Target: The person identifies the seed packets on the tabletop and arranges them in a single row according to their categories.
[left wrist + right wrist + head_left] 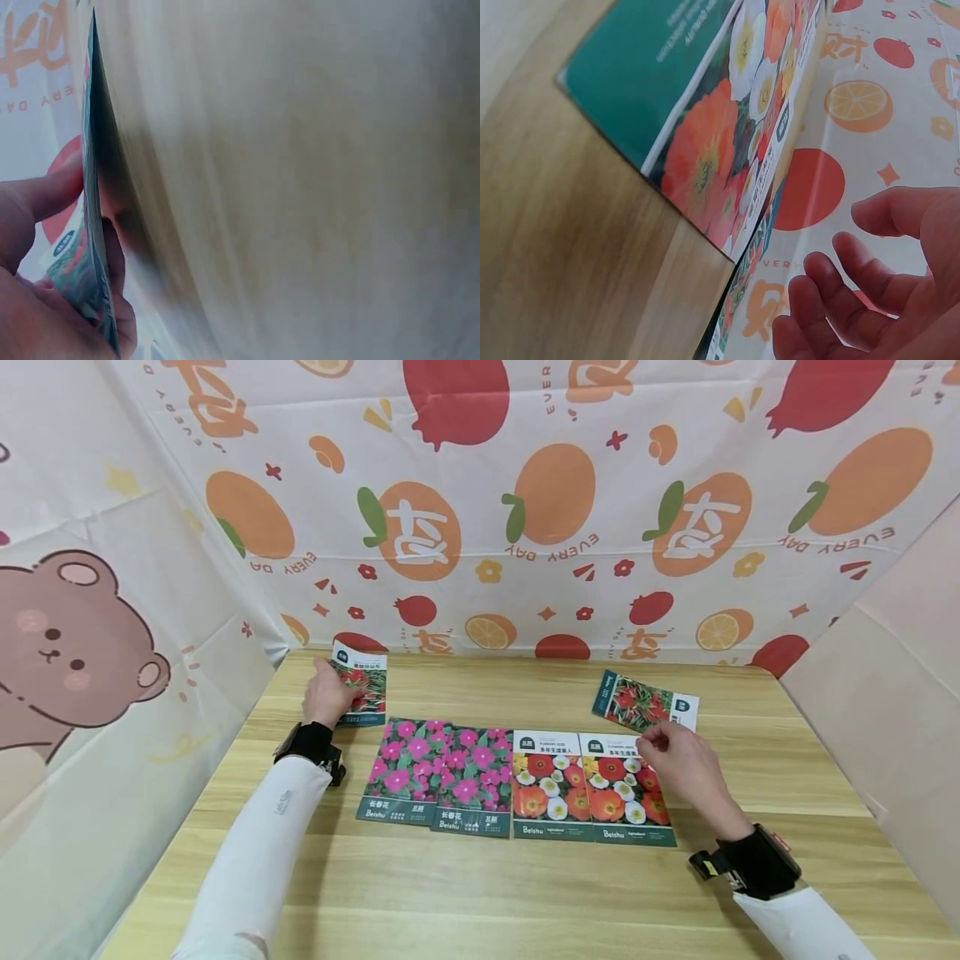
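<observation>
At the far left of the table, my left hand [328, 695] pinches a seed packet with red flowers [367, 681]. In the left wrist view this packet [91, 172] is seen edge-on, thumb on one side and fingers on the other. My right hand [686, 768] is over the upper right corner of a poppy seed packet [630, 793], its fingers loosely bent with nothing between them. Just beyond it lies another red-flowered packet [637, 703], turned at an angle, partly overlapped by the hand in the head view.
A second poppy packet [551, 789] lies beside the first. To its left are two pink-flowered packets, one [474, 781] overlapping the other [401, 768]. A fruit-print cloth [480, 585] hangs behind the wooden table [480, 893].
</observation>
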Available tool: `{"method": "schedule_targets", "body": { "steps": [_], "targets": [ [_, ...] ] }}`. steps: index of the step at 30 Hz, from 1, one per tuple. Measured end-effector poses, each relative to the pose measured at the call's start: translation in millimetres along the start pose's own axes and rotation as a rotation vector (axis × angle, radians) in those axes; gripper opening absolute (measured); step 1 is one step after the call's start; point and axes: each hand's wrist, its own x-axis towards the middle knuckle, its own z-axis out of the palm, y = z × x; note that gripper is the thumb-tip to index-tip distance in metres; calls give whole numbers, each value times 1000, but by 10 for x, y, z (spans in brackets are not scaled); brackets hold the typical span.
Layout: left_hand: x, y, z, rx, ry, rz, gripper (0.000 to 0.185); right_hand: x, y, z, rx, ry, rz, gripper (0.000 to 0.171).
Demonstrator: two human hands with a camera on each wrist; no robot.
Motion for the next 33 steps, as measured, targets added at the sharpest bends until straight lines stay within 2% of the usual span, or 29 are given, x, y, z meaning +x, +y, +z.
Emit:
{"method": "schedule_targets", "body": {
  "steps": [4, 10, 15, 21, 28, 33],
  "targets": [
    [-1, -26, -82, -84, 38, -21, 79, -9, -3, -41, -1, 9, 7, 24],
    [-3, -27, -219, -259, 98, -19, 85, -25, 27, -105, -9, 41, 0, 27],
    [-77, 92, -362, -363, 141, -8, 85, -43, 34, -110, 1, 59, -9, 28],
    [-156, 240, -469, -489, 127, -27, 82, -48, -8, -97, 40, 92, -21, 29],
    [-345, 484, -413, -566, 106, 20, 76, 2, -101, -7, 190, 111, -82, 37],
    [-501, 712, -274, -664, 68, 87, 66, 42, -225, 68, 270, 116, -116, 39]
  ]
}}
